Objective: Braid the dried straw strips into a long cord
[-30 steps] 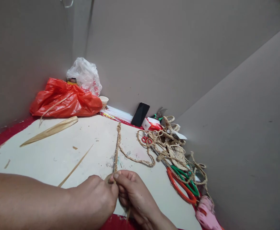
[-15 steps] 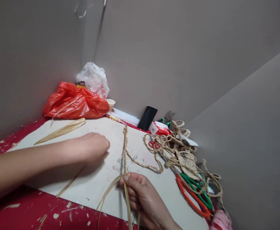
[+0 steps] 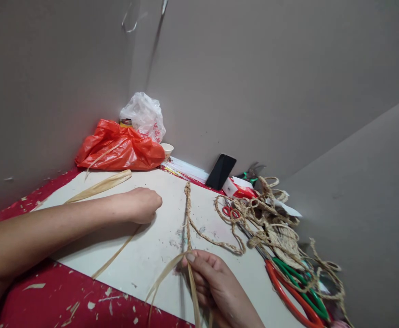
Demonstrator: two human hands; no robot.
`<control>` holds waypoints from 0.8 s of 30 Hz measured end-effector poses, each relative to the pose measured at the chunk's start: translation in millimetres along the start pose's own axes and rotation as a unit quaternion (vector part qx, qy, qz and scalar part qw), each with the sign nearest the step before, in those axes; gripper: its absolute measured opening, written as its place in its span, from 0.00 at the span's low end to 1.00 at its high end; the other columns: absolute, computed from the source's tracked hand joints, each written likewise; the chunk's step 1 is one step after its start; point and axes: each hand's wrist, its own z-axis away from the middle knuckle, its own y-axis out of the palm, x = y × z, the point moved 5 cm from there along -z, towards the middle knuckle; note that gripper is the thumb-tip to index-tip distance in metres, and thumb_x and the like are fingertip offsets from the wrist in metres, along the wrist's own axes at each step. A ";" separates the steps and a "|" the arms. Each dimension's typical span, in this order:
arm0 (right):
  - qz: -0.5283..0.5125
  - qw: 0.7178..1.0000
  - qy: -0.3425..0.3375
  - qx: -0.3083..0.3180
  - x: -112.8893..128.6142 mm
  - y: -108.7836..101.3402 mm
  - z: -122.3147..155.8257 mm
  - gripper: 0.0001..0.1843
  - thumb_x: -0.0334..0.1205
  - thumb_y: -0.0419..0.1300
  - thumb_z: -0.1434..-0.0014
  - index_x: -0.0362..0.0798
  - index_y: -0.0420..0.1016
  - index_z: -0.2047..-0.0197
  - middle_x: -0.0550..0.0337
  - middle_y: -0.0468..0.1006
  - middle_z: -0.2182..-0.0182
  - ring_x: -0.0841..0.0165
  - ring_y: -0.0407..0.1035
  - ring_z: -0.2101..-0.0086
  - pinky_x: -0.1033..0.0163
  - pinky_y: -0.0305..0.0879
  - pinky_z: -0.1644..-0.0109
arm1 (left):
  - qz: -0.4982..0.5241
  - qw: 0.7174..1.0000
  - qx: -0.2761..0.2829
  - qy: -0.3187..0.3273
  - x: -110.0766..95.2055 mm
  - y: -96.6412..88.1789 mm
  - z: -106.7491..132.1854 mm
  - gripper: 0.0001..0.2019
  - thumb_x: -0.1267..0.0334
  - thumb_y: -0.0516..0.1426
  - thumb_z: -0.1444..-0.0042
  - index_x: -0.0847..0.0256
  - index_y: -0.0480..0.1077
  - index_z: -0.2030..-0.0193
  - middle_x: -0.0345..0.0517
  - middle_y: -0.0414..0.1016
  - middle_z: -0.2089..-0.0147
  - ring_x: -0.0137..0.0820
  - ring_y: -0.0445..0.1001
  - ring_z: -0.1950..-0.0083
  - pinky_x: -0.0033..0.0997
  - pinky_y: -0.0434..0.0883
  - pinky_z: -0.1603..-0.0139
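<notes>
Head view: tan braid (image 3: 187, 209), tight plait, flat loose strands (image 3: 193, 291), runs from far edge of white sheet (image 3: 163, 241) toward near edge; right hand (image 3: 216, 284) pinches it; left hand (image 3: 140, 205) curled, contents unclear.

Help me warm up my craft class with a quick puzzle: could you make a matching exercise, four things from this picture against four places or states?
Things:
1. Phone
2. Right hand
3. Cup
4. Left hand

Places or states:
A. Beside the red plastic bag
B. Curled, over the white sheet, left of the braid
C. Black, tilted, near the wall
D. Pinching the near end of the braid

Right pairs: 1-C, 2-D, 3-A, 4-B
</notes>
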 end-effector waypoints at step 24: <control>-0.012 1.000 -0.006 -0.004 -2.3 -4.5 -2.1 0.16 0.48 0.66 0.51 0.41 0.73 0.73 0.76 0.46 0.88 0.83 0.35 0.86 0.73 0.31 0.84 | 0.202 0.949 -0.192 0.148 -17.8 -62.8 41.4 0.07 0.68 0.52 0.50 0.62 0.67 0.76 0.37 0.67 0.79 0.23 0.62 0.78 0.23 0.56 0.76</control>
